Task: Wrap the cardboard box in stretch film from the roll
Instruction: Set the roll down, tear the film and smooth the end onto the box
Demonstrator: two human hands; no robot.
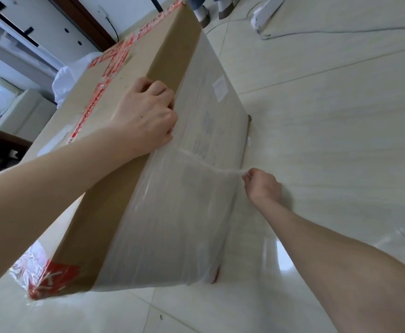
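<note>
A long flat cardboard box (pixel 163 51) with red printed tape stands on edge on the tiled floor. Clear stretch film (pixel 172 212) covers its right face and wraps over the near end. My left hand (pixel 146 116) rests on the box's top edge, fingers curled over the film's upper border and pressing it there. My right hand (pixel 262 185) is lower, beside the right face, pinching a stretched strand of film between thumb and fingers and pulling it away from the box. The roll is not in view.
Pale floor tiles (pixel 328 116) spread to the right. A white device with a cable (pixel 266 13) lies at the far right. Someone's feet (pixel 205 14) stand beyond the box's far end. White bags (pixel 67 80) and furniture sit to the left.
</note>
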